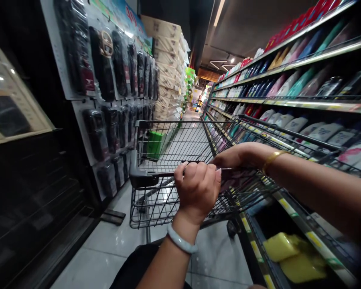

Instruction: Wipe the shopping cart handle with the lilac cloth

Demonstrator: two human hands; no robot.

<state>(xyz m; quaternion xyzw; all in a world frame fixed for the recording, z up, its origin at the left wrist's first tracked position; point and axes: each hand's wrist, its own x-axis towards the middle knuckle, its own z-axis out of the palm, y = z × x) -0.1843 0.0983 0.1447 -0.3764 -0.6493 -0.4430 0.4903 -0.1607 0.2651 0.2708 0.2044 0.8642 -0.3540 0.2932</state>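
A dark wire shopping cart [180,134] stands in front of me. My left hand [197,182], with a pale bangle at the wrist, is wrapped round the cart's handle bar [165,174]. From the right, my right hand [233,155], with a gold bracelet on its wrist, bends in over the handle, close against my left hand. The fingers of my right hand are hidden behind my left hand. Something dark and purplish lies under my right palm, too blurred to name. Through its mesh, the floor is visible beyond the basket.
Shelves [289,103] of bottles run along the right, close to the cart. Yellow packs [302,263] lie on the bottom shelf. Belts in plastic [104,64] hang on a rack at left. Stacked boxes [168,60] and a green box [155,144] stand past it. A tiled aisle leads ahead.
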